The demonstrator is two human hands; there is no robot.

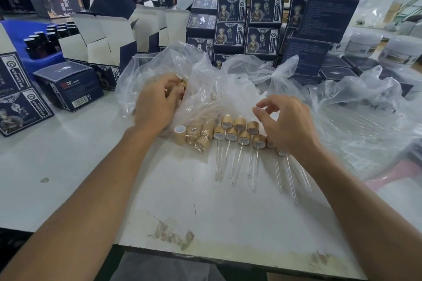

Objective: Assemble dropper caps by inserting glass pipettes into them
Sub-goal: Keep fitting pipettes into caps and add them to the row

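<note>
A worker's left hand (157,102) reaches into a clear plastic bag (182,68), its fingers (175,80) curled round a bamboo dropper cap (181,78). The right hand (285,125) hovers with fingers (266,102) loosely spread, holding nothing, just above a cluster of assembled droppers (244,138) on the desk (205,212). This looks like the fetching step; next, a loose glass pipette must be found and pushed into the cap.
</note>
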